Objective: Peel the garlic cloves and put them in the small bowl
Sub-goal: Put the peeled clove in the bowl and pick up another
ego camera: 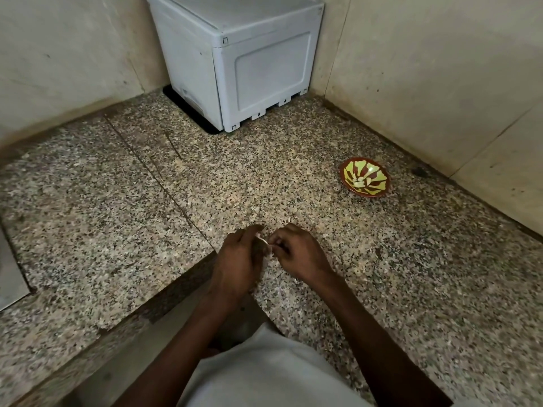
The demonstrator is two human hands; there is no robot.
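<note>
A small pale garlic clove (262, 241) sits between my two hands, just above the speckled granite counter (293, 183). My left hand (239, 259) holds it with curled fingers. The fingertips of my right hand (296, 248) pinch at its papery skin. Most of the clove is hidden by my fingers. The small bowl (365, 177), brown with a yellow-green pattern, stands to the far right near the wall. Pale peeled pieces (360, 181) lie in its bottom.
A white plastic box-shaped appliance (235, 60) fills the back corner. Beige tiled walls (440, 69) close in the counter at the back and right. The counter's front edge steps inward under my left forearm. A metal edge (8, 268) shows at the far left.
</note>
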